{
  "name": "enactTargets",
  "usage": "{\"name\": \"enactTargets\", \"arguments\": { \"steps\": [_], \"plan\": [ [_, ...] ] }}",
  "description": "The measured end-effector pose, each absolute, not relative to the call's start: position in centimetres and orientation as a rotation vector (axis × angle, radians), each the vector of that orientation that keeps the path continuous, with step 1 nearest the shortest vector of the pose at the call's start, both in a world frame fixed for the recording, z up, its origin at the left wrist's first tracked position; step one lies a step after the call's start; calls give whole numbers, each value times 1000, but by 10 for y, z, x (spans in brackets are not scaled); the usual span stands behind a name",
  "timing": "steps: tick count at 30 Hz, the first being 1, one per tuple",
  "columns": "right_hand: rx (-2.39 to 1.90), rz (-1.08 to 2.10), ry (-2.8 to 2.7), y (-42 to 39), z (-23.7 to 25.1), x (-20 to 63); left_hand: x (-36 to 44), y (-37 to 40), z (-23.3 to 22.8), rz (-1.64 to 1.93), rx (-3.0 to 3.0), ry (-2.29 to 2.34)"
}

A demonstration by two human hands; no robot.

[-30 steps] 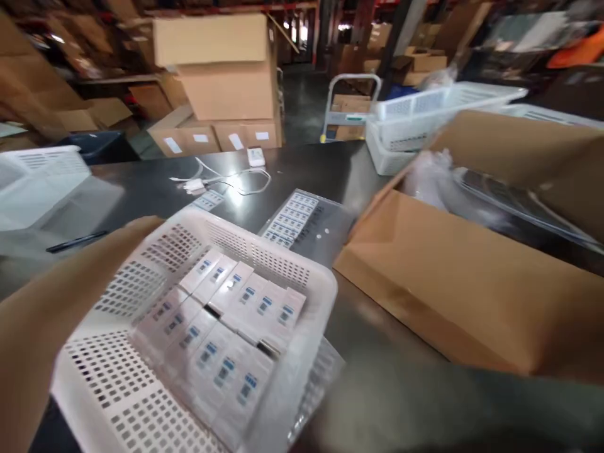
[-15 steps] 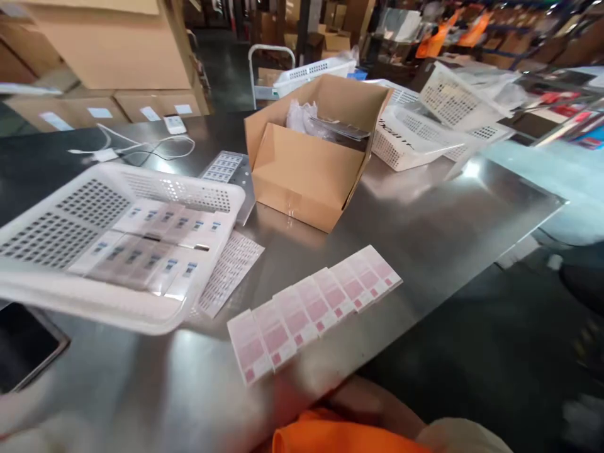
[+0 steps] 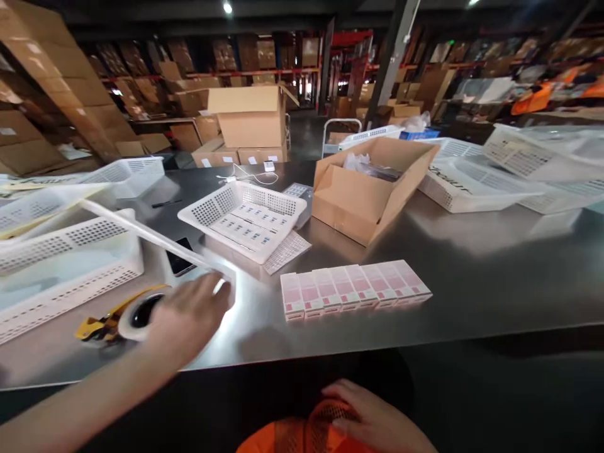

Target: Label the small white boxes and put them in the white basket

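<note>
My left hand (image 3: 193, 308) is closed round the near end of a long, thin white strip (image 3: 160, 238), possibly a flat sheet seen edge-on; motion blurs it. Below that wrist are a roll of tape (image 3: 129, 318) and a yellow tape dispenser (image 3: 97, 328). Low in the view, my right hand (image 3: 372, 418) has its fingers curled on the mesh of an orange vest (image 3: 283, 437). Several small pink-and-white boxes (image 3: 346, 286) lie side by side in a row on the metal table (image 3: 453, 270), apart from both hands.
A white basket (image 3: 198, 217) holds several small white boxes, with a printed sheet (image 3: 287, 251) beside it. An open carton (image 3: 349, 211) stands behind the row. More white baskets stand left (image 3: 70, 302) and right (image 3: 472, 189). A phone (image 3: 179, 257) lies near my left hand.
My view has swung left and up. My left hand has come into view over the table, holding the white strip. My right hand now shows at the orange vest.
</note>
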State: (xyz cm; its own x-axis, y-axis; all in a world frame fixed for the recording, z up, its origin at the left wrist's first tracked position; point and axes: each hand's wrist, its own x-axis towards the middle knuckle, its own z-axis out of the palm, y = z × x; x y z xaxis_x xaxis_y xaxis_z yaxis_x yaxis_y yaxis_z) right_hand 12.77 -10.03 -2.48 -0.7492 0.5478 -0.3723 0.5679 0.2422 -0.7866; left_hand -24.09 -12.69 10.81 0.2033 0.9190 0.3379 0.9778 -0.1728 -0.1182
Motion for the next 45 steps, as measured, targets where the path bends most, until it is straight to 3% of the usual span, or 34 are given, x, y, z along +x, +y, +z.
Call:
{"name": "enactTargets", "arguments": {
  "steps": [7, 14, 22, 29, 32, 35, 41, 45],
  "plan": [
    [1286, -1425, 2504, -87, 58, 141, -220, -127, 38, 280, -2799, -1541],
    [1149, -1140, 2783, -28, 112, 120, -254, -120, 48, 213, -2936, -1637],
    [950, -806, 3308, 113, 100, 16, -269, -120, 44, 170, -3176, -1654],
    [369, -487, 3520, 120, 87, -42, -283, -105, 35, 92, -3085, -1989],
    [364, -371, 3565, 120, 95, -31, -249, -87, 30, 117, -2711, -2309],
    [621, -403, 3528, 127, 110, -1, -211, -70, 20, 181, -2422, -2443],
    [1114, -468, 3349, 135, 137, 83, -213, -52, 9, 47, -2782, -2164],
    [1216, -416, 3361, 132, 139, 125, -228, -41, -4, -106, -2667, -2221]
  ]
}}
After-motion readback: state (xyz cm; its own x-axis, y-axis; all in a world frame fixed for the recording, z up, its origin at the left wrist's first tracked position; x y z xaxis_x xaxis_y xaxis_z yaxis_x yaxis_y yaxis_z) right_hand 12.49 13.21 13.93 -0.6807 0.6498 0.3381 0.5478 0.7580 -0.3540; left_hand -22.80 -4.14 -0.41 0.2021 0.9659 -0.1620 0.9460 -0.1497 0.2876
